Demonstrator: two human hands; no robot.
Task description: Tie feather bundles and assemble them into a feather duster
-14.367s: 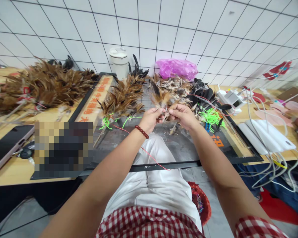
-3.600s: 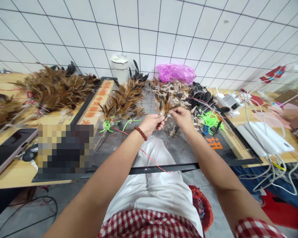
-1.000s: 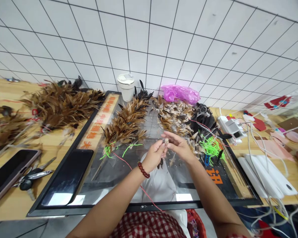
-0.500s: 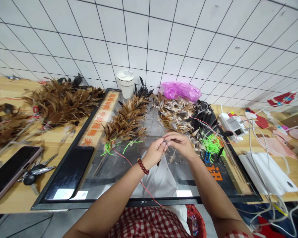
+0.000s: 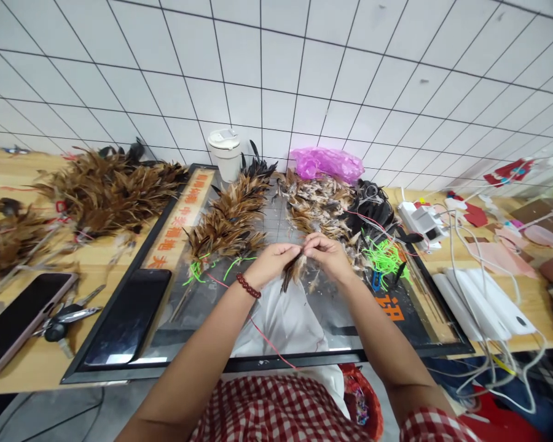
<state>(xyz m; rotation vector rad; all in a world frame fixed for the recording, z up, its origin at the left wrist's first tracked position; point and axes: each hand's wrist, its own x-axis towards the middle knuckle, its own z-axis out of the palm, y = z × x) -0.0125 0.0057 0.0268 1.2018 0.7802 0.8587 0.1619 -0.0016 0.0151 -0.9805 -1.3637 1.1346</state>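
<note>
My left hand (image 5: 273,263) and my right hand (image 5: 325,255) meet above a glass-topped black frame (image 5: 304,362), fingers pinched together. Between them hangs a small bunch of brown feathers (image 5: 293,272), tips pointing down. A red thread (image 5: 262,331) trails from under my left wrist toward my lap. A tied row of brown feathers (image 5: 230,218) with green ties (image 5: 198,270) lies just left of my hands. A loose heap of feathers (image 5: 320,205) lies right behind them. A bundle of green cord (image 5: 386,256) sits to the right.
Big piles of brown feathers (image 5: 105,190) cover the wooden table on the left. A dark phone (image 5: 129,316) lies on the frame, another phone (image 5: 18,319) and keys (image 5: 59,319) at far left. A white cup (image 5: 225,153), pink bag (image 5: 327,162), power strip (image 5: 421,221) and white cables (image 5: 479,294) are around.
The small feather bunch now hangs downward between my fingers where earlier it pointed up. My hands stayed pinched together and the view shifted slightly.
</note>
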